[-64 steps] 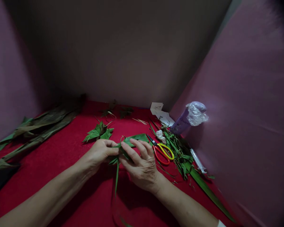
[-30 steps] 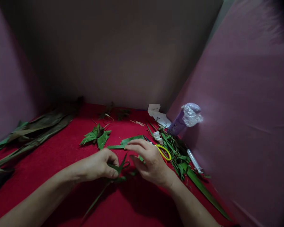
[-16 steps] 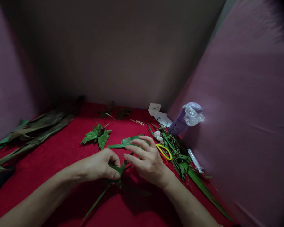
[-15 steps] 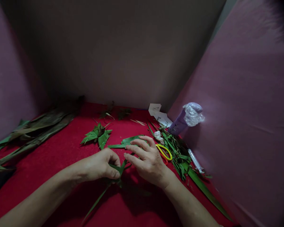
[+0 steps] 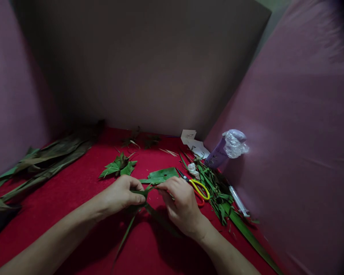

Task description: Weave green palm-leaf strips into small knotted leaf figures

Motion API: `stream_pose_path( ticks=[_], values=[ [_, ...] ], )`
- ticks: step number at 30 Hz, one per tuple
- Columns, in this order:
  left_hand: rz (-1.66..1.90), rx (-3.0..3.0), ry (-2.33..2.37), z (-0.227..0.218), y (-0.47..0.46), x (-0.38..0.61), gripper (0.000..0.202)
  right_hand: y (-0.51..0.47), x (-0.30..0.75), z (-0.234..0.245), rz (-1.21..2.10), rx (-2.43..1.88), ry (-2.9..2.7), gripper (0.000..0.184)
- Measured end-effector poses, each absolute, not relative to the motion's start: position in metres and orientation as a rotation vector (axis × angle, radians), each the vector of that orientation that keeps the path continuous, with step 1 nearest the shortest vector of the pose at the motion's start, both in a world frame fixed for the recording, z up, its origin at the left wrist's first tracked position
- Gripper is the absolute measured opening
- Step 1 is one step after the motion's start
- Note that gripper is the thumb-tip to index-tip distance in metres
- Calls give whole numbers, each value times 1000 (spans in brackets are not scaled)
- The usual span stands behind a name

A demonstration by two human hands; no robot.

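Thumb and fingers of my left hand (image 5: 124, 194) pinch a bundle of green leaf strips (image 5: 140, 194) above the red cloth (image 5: 83, 183). One long strip (image 5: 127, 233) hangs down toward me, and a wider one slants off to the lower right. My right hand (image 5: 182, 204) is closed, its fingertips pinching the end of a thin strip that leads from the bundle. Just beyond the hands lie flat pieces of green leaf (image 5: 163, 175). Scissors (image 5: 199, 188) with yellow and red handles rest right of them. A folded leaf piece (image 5: 119, 166) sits farther left.
Green leaf scraps (image 5: 213, 185) are heaped at right, with a syringe (image 5: 238, 200) and a long leaf (image 5: 252, 238) alongside. Behind them stands a purple bottle (image 5: 218, 152) topped with clear plastic, near white papers (image 5: 196, 145). Large dried leaves (image 5: 48, 156) lie at far left; thin sticks (image 5: 168, 152) lie at back.
My right hand has gone from loosely spread fingers to a pinch on a thin strip. The scissors' blades and more of the flat leaf now show. The view has shifted slightly.
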State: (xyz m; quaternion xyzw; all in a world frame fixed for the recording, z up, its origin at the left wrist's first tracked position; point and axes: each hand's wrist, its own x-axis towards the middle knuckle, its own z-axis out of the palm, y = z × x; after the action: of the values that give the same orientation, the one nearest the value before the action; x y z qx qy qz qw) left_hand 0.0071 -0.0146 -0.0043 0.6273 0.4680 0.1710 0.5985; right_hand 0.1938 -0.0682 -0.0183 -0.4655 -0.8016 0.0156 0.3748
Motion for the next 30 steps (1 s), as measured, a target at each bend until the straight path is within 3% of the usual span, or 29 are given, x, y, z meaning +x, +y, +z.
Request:
stream_pose_path(
  ticks=[8,11,30],
  values=[
    [408,1444,1091,-5,-18,11,16,-73,176,-27,923,-1194,-1468,4],
    [401,1445,1072,-9,-18,11,19,-71,173,-33,1083,-1176,-1328,8],
    [434,1391,1025,-16,-15,10,17,-76,172,-30,632,-1218,-1656,17]
  ],
)
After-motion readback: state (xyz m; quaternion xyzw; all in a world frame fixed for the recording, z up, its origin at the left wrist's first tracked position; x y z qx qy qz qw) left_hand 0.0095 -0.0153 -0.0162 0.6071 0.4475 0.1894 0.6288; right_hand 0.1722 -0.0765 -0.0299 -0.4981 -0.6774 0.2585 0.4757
